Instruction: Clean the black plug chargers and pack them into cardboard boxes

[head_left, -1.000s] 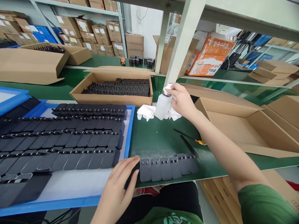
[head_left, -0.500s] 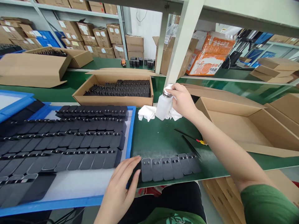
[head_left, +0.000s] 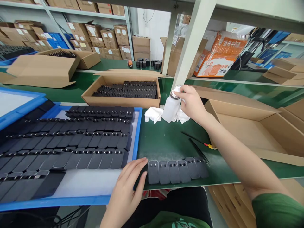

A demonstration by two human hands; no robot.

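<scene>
My left hand (head_left: 128, 186) curls at the left end of a row of black power adapters (head_left: 174, 172), thumb and fingers around a dark block at that end, mostly hidden by the hand. Each adapter in the row lies with two metal pins up. My right hand (head_left: 193, 103) is closed at the top of a translucent white dispenser bottle (head_left: 170, 109) with a metal collar. Something white shows under its fingertips; whether it is the cap or a wipe is unclear. Crumpled white tissue (head_left: 154, 114) lies beside the bottle.
On the left stands a blue-rimmed tray (head_left: 139, 133) with rows of adapters. Behind it is a carton (head_left: 123, 101) filled with more. Tweezers (head_left: 199, 150) and a thin black tool (head_left: 193, 136) lie right of centre. An open cardboard box (head_left: 247, 136) stands at the right.
The camera view has turned slightly left, so the scene sits farther right. Both hands keep nearly the same places, at the adapter row and the bottle top.
</scene>
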